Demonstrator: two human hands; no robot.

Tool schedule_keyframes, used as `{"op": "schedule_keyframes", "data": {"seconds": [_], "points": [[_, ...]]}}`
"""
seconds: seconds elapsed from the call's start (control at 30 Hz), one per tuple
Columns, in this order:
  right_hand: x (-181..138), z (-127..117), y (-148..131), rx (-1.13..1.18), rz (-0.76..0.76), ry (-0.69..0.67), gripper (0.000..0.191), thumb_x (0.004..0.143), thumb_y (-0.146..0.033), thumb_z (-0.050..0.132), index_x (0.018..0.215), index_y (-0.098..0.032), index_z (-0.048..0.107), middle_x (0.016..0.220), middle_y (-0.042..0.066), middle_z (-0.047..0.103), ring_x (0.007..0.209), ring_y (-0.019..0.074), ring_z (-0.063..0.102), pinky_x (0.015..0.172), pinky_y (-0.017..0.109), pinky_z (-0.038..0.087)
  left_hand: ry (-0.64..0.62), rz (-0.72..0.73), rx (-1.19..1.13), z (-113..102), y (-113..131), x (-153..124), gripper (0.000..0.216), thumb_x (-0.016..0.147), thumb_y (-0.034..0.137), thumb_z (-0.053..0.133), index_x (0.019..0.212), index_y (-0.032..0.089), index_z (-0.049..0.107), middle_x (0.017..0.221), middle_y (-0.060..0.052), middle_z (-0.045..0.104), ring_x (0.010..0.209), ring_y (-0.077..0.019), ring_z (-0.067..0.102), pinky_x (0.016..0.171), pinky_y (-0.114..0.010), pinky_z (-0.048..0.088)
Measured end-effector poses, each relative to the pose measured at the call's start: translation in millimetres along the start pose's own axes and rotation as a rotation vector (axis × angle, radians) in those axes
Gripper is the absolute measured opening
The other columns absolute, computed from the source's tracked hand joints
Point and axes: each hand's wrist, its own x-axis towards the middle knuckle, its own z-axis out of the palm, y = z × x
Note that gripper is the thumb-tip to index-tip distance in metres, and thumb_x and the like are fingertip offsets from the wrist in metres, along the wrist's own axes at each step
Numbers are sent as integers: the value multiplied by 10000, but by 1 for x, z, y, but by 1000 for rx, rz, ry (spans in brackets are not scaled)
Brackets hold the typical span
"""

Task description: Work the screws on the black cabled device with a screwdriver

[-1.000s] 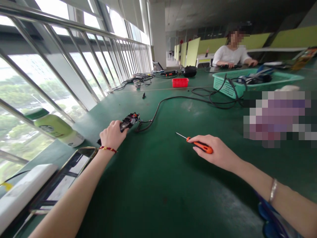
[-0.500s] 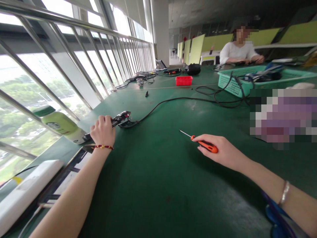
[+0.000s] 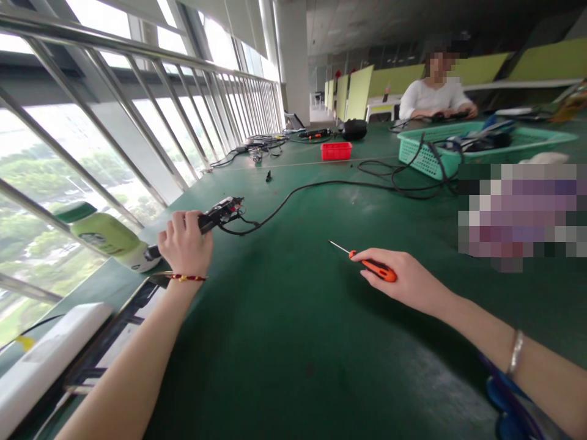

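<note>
My left hand (image 3: 186, 242) is wrapped around a long black corded device (image 3: 220, 214). Its far end is uncovered, with inner parts and thin wires showing, and its other end sticks out behind my hand beside the green-capped bottle (image 3: 105, 235). A black power cord (image 3: 312, 184) runs from the device across the green table (image 3: 275, 330). In my right hand (image 3: 403, 278) is a screwdriver (image 3: 378, 269) with an orange and black handle, its thin shaft pointing left and away from me. The screwdriver tip and the device are well apart.
A teal basket (image 3: 422, 159) of cables and tools stands at the back right, near a blurred patch. Further back are a red box (image 3: 336, 151), a small black piece (image 3: 268, 176) and cables. A person (image 3: 433, 98) sits opposite. A white power strip (image 3: 55, 360) lies lower left.
My left hand has lifted and turned the device slightly, so its uncovered end sits higher. The right hand keeps the same hold on the screwdriver. The whole view has shifted a little.
</note>
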Motion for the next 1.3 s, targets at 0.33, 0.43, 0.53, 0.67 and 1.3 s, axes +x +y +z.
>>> {"op": "schedule_keyframes", "data": {"seconds": [0.33, 0.43, 0.53, 0.67, 1.3], "points": [[-1, -3, 1, 2, -59, 126, 120, 773, -254, 543, 828, -209, 640, 763, 1, 690, 596, 129, 602, 590, 255, 465, -262, 637, -542, 14, 110, -8, 323, 814, 368, 564, 1100, 221, 532, 1016, -33, 645, 955, -206, 575, 901, -346, 355], [-3, -7, 2, 10, -99, 270, 83, 759, -223, 551, 703, -216, 612, 672, -13, 666, 580, 130, 598, 574, 251, 456, -355, 688, -611, 23, 138, 0, 284, 805, 371, 582, 1060, 247, 567, 1001, -7, 661, 964, -197, 579, 920, -354, 358], [-4, -9, 3, 7, -62, 401, 100, 767, -224, 546, 682, -223, 599, 632, -16, 648, 538, 131, 576, 534, 258, 440, -358, 670, -624, 33, 150, 3, 332, 833, 377, 545, 1137, 244, 553, 1079, -28, 640, 1032, -210, 550, 938, -371, 364], [-5, -8, 1, 38, -20, 534, 113, 796, -227, 526, 712, -219, 602, 680, -2, 662, 574, 135, 585, 558, 261, 444, -299, 679, -629, 40, 150, -3, 415, 881, 353, 480, 1269, 207, 466, 1211, -70, 564, 1124, -208, 493, 1010, -382, 326], [0, 3, -1, -10, -40, 25, 164, 821, -275, 502, 917, -223, 624, 826, 7, 689, 680, 143, 609, 679, 284, 466, -416, 179, -77, 32, 41, -1, 453, 836, 108, 367, 1256, 178, 522, 1246, -136, 535, 1094, -285, 509, 876, -425, 467]]}}
